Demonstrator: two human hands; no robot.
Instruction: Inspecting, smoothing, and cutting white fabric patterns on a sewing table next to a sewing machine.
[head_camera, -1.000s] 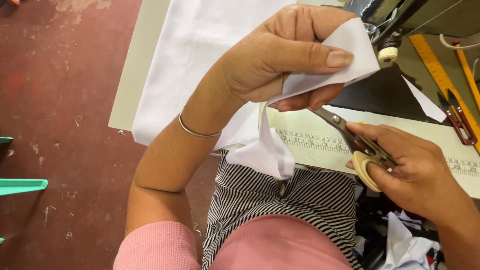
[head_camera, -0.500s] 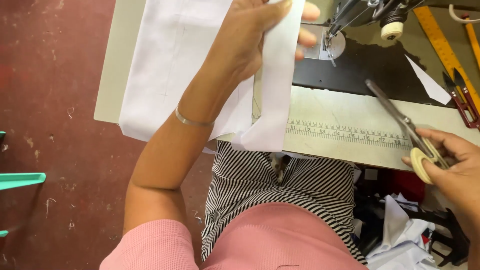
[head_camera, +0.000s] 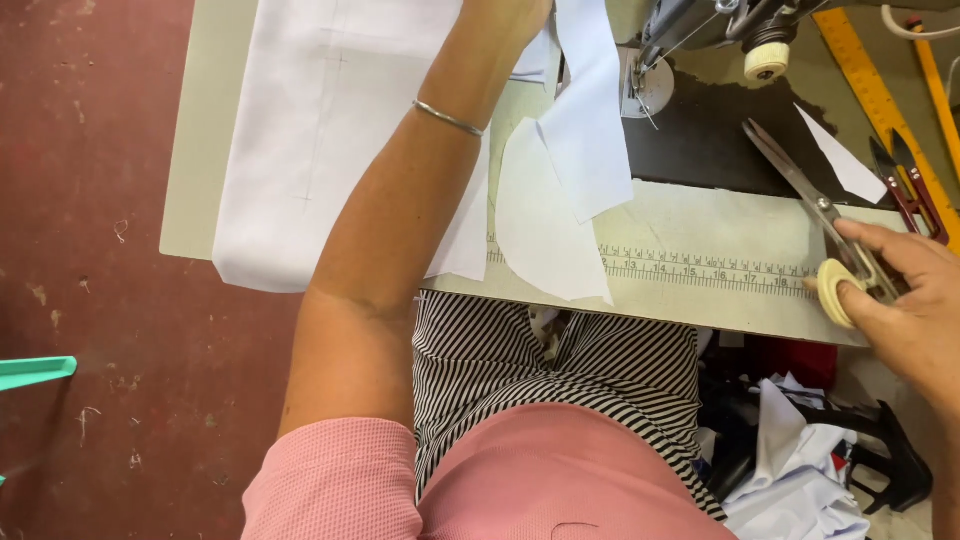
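1. The scissors (head_camera: 815, 205) lie on the sewing table (head_camera: 700, 300) at the right side. The long grey blades point up and to the left, over the dark plate (head_camera: 700, 140) of the machine, and they are nearly closed. The handles are wrapped in cream tape, and one round cream loop shows at the table's front edge.
2. The right hand (head_camera: 905, 300) rests on these handles. The fingers are laid over them, and the thumb touches the cream loop. It is a loose hold, not a tight fist.
3. The left hand (head_camera: 510, 15) is at the top edge and mostly out of view, so I cannot tell if it grips something. It reaches onto the white cloth (head_camera: 330, 130). A thin metal bangle (head_camera: 448, 118) is on the wrist.
4. Two narrow white cloth pieces (head_camera: 560, 190) lie beside the forearm, and one hangs over the printed ruler strip (head_camera: 700, 268).
5. The sewing machine (head_camera: 700, 30) stands behind. Small red-handled snips (head_camera: 905, 185) and a yellow ruler (head_camera: 880, 105) lie at the far right.
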